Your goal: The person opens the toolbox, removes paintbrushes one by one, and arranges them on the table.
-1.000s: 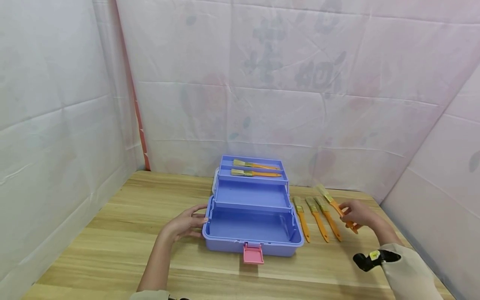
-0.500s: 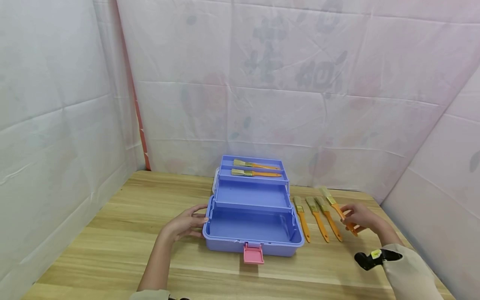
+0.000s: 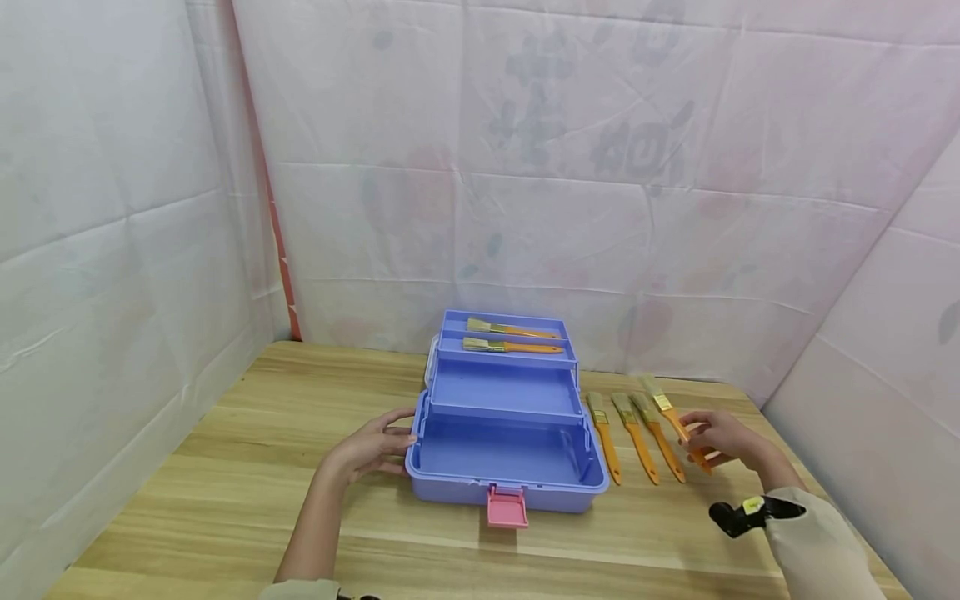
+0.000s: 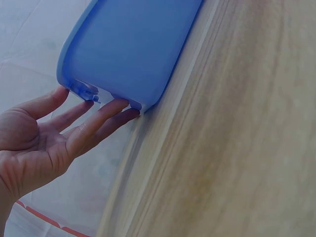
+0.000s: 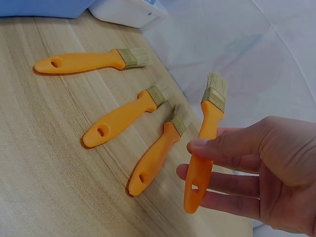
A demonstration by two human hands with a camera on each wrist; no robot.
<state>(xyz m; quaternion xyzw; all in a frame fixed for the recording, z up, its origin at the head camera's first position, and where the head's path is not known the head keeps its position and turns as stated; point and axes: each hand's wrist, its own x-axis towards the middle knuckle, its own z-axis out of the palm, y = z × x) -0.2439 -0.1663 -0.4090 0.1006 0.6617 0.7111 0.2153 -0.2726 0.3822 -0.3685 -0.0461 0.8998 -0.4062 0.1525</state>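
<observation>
My right hand (image 3: 723,437) pinches the orange handle of a paintbrush (image 5: 201,158) between thumb and fingers. In the right wrist view this brush is raised off the table, bristles up. Beside it on the wood lie three similar paintbrushes, a near one (image 5: 155,155), a middle one (image 5: 121,118) and a far one (image 5: 81,62). My left hand (image 3: 367,450) touches the left end of an open blue-purple toolbox (image 3: 450,492), its fingertips (image 4: 118,103) resting against the end wall with the fingers fairly straight. Two more paintbrushes, a back one (image 3: 517,330) and a front one (image 3: 517,347), lie in the top tray.
The toolbox's middle tray (image 3: 502,390) and bottom compartment (image 3: 498,450) show bare plastic. A pink latch (image 3: 507,508) hangs down at its front. Pale sheeting (image 3: 525,183) stands behind the wooden table (image 3: 300,408) and at both sides.
My right hand has shifted slightly with the paintbrush, whose bristles moved a little to the right and down. The left hand and the toolbox have stayed in place.
</observation>
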